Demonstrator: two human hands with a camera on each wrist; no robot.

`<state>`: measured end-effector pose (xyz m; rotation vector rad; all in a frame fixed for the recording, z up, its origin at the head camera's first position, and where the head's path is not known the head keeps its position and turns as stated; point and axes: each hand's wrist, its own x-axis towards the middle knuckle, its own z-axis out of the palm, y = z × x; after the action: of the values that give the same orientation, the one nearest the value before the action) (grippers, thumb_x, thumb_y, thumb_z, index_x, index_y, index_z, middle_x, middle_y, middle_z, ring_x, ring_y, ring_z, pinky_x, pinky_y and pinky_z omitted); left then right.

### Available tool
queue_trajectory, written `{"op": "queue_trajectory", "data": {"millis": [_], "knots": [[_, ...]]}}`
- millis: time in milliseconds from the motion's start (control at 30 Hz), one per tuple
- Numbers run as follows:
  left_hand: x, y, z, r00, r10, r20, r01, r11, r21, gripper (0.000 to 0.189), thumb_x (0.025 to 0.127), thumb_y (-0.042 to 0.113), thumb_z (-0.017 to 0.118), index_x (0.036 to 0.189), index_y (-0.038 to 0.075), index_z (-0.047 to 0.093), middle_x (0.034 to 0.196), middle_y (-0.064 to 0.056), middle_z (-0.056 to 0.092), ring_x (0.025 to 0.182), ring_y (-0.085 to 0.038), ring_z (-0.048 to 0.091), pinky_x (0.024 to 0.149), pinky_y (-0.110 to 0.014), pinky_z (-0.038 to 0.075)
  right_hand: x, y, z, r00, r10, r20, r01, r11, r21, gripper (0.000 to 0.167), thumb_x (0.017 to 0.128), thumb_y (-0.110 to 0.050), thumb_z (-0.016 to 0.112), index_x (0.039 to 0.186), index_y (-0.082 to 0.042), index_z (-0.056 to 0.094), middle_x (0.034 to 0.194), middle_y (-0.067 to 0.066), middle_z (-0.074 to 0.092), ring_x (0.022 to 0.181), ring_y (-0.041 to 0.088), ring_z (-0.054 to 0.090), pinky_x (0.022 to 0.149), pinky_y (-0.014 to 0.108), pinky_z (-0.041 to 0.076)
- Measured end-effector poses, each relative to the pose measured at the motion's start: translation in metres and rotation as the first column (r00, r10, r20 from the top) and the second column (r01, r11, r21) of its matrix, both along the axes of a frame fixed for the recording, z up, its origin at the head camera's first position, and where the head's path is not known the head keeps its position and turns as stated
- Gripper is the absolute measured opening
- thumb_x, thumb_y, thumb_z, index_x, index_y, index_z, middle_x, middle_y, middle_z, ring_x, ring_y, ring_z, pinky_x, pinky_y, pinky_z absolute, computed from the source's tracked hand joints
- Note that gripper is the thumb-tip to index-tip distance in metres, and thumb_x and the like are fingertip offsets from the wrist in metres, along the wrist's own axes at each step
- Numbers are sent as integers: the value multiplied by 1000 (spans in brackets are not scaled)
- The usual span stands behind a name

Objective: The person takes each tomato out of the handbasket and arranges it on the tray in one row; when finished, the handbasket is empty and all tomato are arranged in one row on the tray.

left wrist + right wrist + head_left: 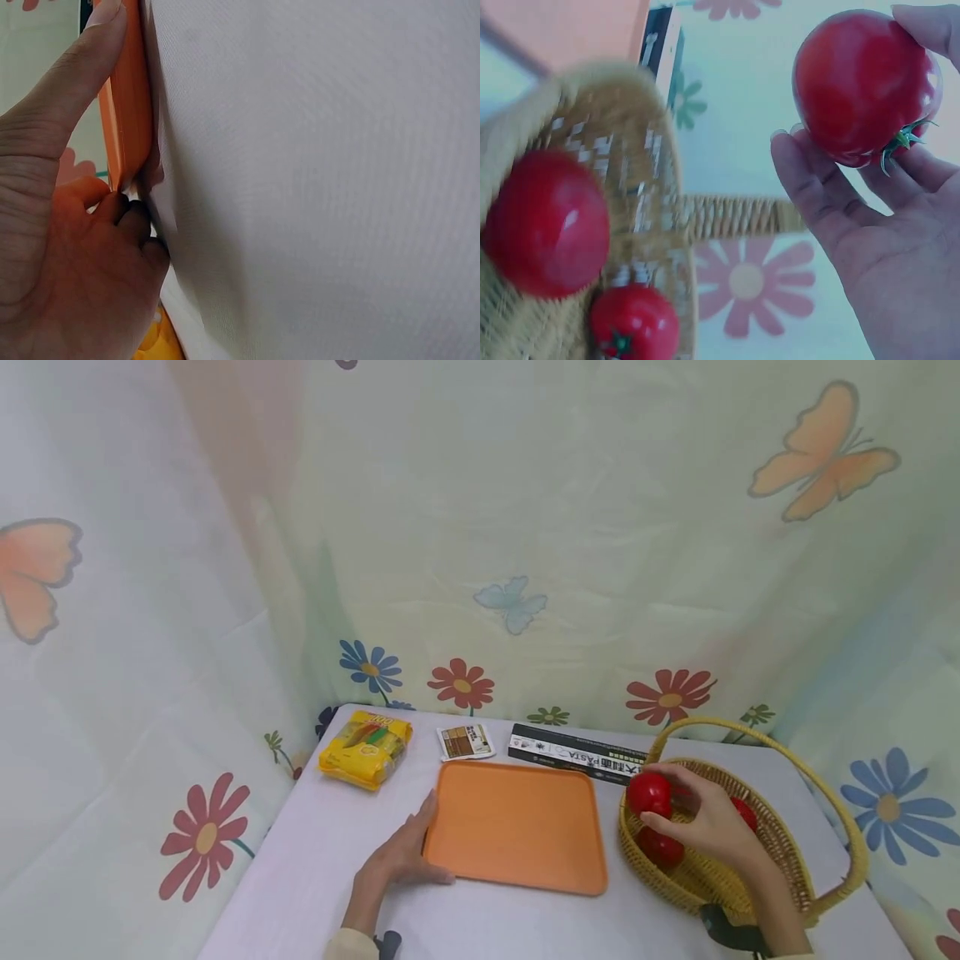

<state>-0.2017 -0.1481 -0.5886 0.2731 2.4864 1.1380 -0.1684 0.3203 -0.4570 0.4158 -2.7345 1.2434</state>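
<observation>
My right hand (711, 817) holds a red tomato (648, 795) between thumb and fingers, above the left side of a wicker basket (797, 860). In the right wrist view this tomato (859, 86) shows a green stem and hangs clear of the basket. Two more tomatoes lie inside, a larger one (547, 225) and a smaller one (635, 324). At the near left corner of an orange tray (517, 827), my left hand (401, 853) grips the edge. Its thumb lies along the near side and its fingers (135, 221) curl at the left side.
A yellow package (366, 749) lies at the back left of the white table. Right of it are a small white-and-brown sachet (467, 742) and a long black pasta box (551, 747). The basket's tall handle (832, 802) arches over its right side.
</observation>
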Motion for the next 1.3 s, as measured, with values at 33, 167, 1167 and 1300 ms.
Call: {"op": "queue_trajectory", "data": {"millis": [33,167,1167,1300], "knots": [[1,0,0,1000,3,5,-3,1000,6,147,69,45,103,175,18,5,182,-9,12,164,-49,12,131,-68,18,0,-5,1,1000,2,-4,-2,1000,4,67,89,-16,90,144,2,58,134,28,66,112,49,70,82,31,67],[0,2,2,1000,3,-2,-3,1000,5,145,70,44,103,175,18,6,182,-9,13,164,-48,13,131,-67,19,-2,-20,6,999,16,-33,-15,999,34,69,87,-21,92,145,-1,60,133,24,68,111,44,72,84,41,68],[0,1,1,1000,-1,-27,2,1000,9,144,70,43,103,175,17,8,182,-9,12,165,-47,13,132,-66,17,-23,-161,-44,992,76,98,-65,992,-110,71,77,-17,100,138,0,68,131,15,73,109,31,73,92,45,67],[1,3,1,1000,0,-18,0,1000,15,141,70,42,103,175,20,12,182,-7,13,165,-44,13,132,-66,17,-26,-177,-57,990,47,130,-29,990,-135,71,76,-16,100,139,-3,69,132,13,73,111,33,73,93,45,66]]}}
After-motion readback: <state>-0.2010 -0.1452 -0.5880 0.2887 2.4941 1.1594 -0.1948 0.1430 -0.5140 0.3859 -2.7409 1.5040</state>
